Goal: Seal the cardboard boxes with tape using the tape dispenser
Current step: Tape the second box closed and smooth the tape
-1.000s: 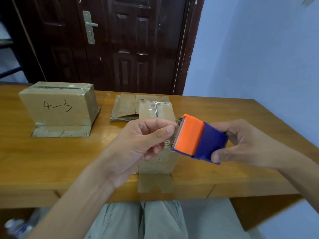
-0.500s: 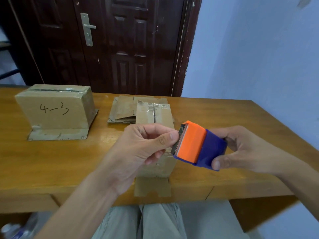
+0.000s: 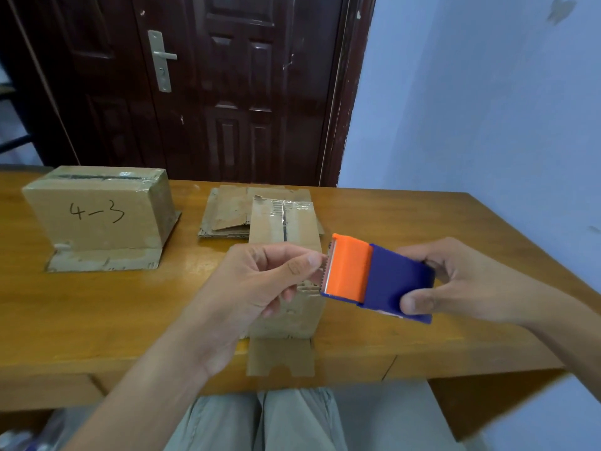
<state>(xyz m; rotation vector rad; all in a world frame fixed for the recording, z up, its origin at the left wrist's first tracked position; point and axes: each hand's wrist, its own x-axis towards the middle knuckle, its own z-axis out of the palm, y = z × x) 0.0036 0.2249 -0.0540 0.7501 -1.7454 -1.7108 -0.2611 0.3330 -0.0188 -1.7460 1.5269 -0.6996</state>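
Here, three lots of cardboard lie on the wooden table (image 3: 422,229), and the middle box (image 3: 286,229) serves as the landmark. It stands at the table's near edge, its top flaps closed with clear tape and a dark line running down the seam; one bottom flap hangs down over the table's front. What is inside cannot be seen. Just behind it, touching or nearly so, lies a stack of flattened cardboard (image 3: 227,213). Well to its left stands a second box (image 3: 97,213), closed, taped along its top seam, with flaps splayed out flat at its base; "4-3" is handwritten in black on its front face.

In front of the middle box, above its near end, the right hand (image 3: 468,281) grips the tape dispenser (image 3: 377,278) by its blue body, thumb on the near side, fingers curled round the back. The orange head points left. The left hand (image 3: 260,288) pinches at the toothed edge of the orange head with thumb and forefinger; the tape itself is too clear to make out.
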